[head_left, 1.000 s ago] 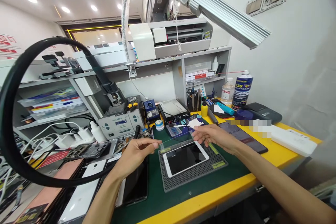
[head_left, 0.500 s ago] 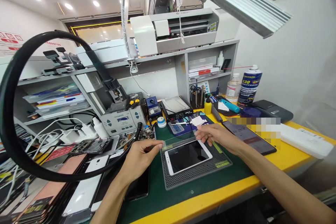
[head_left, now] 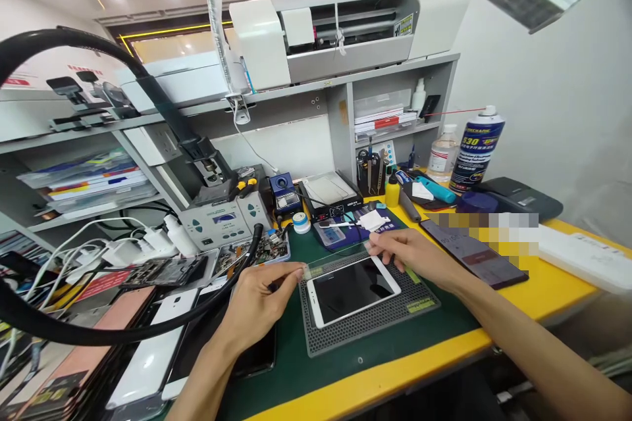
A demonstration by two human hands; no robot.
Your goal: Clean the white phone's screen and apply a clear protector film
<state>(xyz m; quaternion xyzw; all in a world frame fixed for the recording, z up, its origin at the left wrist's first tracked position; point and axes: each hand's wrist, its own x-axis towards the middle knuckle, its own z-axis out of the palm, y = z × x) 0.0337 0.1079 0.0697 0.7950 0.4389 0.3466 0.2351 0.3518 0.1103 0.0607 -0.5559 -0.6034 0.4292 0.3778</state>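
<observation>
The clear sheet (head_left: 336, 258), pinched at its left end by your left hand's (head_left: 263, 299) fingertips and at its right by your right hand's (head_left: 415, 256), looks light, thin and slick, probably stiff and easily cracked or smudged; hold it only by those end edges. It hangs near the gray mat's (head_left: 365, 323) far edge, by the white phone (head_left: 353, 291); its long axis runs left to right, right end slightly farther from you; you cannot tell which end is its top.

Bare left hand (head_left: 266, 296) and bare right hand (head_left: 409, 253); behind each, a slim, bare forearm (head_left: 533, 342) widens away from it.
</observation>
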